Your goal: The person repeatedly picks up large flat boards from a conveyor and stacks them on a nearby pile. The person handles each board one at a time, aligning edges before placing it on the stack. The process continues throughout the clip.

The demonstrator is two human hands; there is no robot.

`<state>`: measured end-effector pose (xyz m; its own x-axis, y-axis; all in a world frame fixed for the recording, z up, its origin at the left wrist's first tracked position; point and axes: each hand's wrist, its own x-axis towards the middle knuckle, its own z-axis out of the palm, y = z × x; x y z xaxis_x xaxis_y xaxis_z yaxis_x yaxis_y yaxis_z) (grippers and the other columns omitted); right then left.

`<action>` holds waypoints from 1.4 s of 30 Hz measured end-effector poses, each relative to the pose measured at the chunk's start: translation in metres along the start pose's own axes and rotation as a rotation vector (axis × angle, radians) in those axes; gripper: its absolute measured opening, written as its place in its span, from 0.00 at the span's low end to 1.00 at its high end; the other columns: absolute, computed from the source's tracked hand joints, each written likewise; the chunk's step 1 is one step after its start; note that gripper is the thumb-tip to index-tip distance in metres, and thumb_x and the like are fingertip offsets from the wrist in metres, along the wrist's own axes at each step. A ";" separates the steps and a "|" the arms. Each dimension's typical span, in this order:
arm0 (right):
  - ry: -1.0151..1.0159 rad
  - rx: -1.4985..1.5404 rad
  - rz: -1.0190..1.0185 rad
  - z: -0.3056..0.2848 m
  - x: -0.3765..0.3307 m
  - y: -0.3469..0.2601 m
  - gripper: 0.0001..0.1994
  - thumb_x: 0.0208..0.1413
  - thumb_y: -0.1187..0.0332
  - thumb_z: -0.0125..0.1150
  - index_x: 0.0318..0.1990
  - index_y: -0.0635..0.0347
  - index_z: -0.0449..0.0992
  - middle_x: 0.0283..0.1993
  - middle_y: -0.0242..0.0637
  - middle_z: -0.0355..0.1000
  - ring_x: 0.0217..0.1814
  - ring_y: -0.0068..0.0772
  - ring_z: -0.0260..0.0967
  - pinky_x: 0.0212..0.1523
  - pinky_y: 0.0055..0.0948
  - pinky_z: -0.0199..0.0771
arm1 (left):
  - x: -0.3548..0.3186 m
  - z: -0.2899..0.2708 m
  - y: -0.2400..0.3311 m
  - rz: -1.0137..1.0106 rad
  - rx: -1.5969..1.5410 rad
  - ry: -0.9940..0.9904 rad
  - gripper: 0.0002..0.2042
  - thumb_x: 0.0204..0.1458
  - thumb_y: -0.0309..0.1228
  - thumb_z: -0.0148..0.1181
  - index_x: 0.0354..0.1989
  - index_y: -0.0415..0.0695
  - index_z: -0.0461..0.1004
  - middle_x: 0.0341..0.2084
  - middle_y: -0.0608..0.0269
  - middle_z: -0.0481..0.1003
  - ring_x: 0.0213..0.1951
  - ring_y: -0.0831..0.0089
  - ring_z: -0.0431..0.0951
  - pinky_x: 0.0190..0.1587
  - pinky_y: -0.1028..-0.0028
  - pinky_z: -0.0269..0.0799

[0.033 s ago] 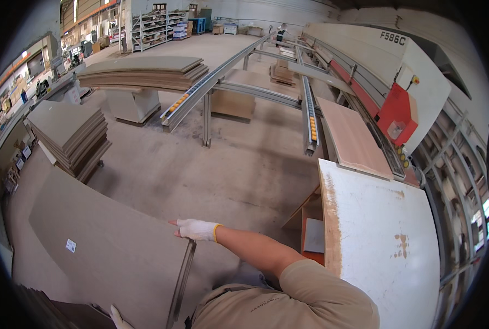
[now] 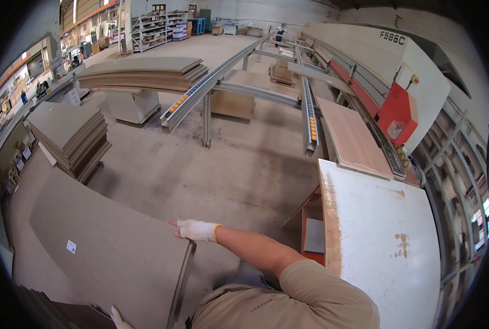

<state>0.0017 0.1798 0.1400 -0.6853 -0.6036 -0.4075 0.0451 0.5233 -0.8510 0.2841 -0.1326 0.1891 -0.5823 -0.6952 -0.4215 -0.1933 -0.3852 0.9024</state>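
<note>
A wide grey-brown board (image 2: pixel 118 236) with a small white label lies at the lower left. Its right edge shows more than one layer, like thin panels stacked together. My right hand (image 2: pixel 198 230), in a white glove with bare fingertips and a yellow cuff, grips the board's far right corner. The fingertips wrap over the edge there. Only part of my left hand (image 2: pixel 119 319), also white-gloved, shows at the bottom rim against the board's near part. Most of its fingers are cut off from view.
Stacked panels (image 2: pixel 71 134) stand beyond the board, with another pile (image 2: pixel 145 71) farther back. Roller rails (image 2: pixel 192 98) run away ahead. At right are a worn white tabletop (image 2: pixel 381 225), a pinkish panel (image 2: pixel 354 137) and a long machine (image 2: pixel 365 60) with a red part. A person (image 2: pixel 280 34) stands far off.
</note>
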 end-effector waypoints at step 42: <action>0.119 -0.029 -0.138 -0.021 -0.032 0.018 0.37 0.64 0.44 0.61 0.75 0.53 0.62 0.71 0.49 0.67 0.72 0.46 0.65 0.70 0.38 0.63 | 0.062 -0.027 -0.060 -0.106 -0.338 -0.187 0.28 0.65 0.46 0.59 0.66 0.40 0.70 0.61 0.59 0.74 0.61 0.65 0.73 0.65 0.63 0.69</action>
<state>0.0090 0.2211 0.1440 -0.7650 -0.5961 -0.2437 -0.0754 0.4587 -0.8854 0.2812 -0.1689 0.1061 -0.7129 -0.5300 -0.4592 -0.0079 -0.6487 0.7610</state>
